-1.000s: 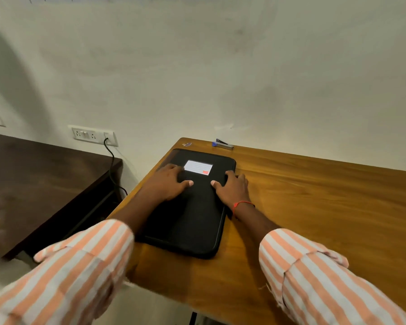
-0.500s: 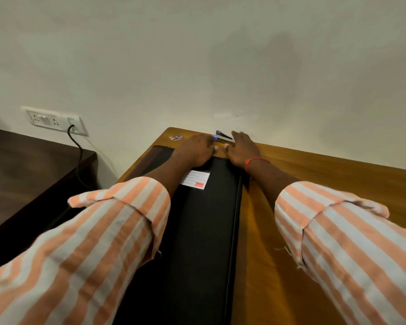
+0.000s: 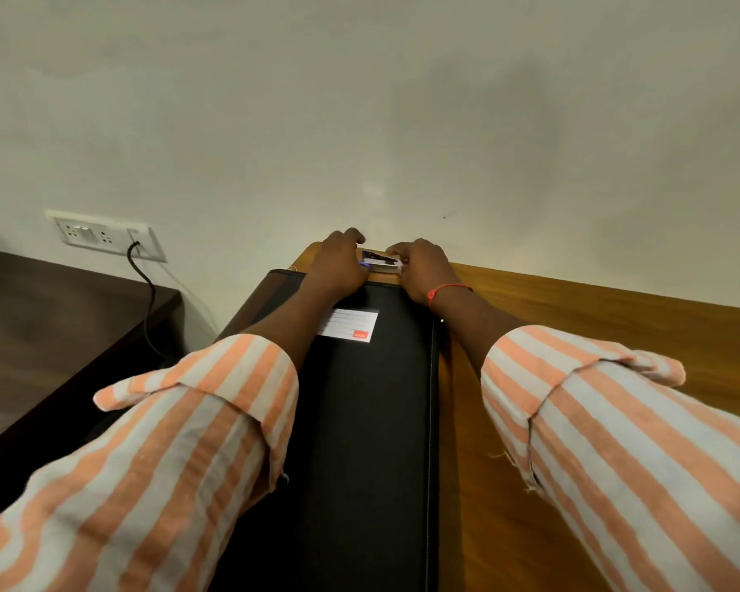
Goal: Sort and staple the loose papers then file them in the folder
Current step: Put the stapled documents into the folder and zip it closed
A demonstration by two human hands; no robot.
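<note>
1. The wooden surface (image 3: 594, 335) is butting against the wall (image 3: 402, 121). No loose papers are showing anywhere on it.
2. The black folder (image 3: 359, 442) is lying flat on the surface's left part, running lengthwise toward the wall. The left forearm is stretching over it.
3. The left hand (image 3: 338, 267) is sitting knuckles-up at the stapler's left end with its fingers curling down. I cannot tell whether it is gripping anything. The right hand (image 3: 424, 271) is curling its fingers onto the stapler's right end and seems to be pinching it.
4. The stapler (image 3: 381, 262) is sitting just past the folder's far edge, close to the wall, between both hands. Lifted by its ends at full reach, it may be slipping free or hinging open, and a fingertip near its mouth may be getting pinched.
5. A white label (image 3: 351, 324) is sticking to the folder near the hands.
</note>
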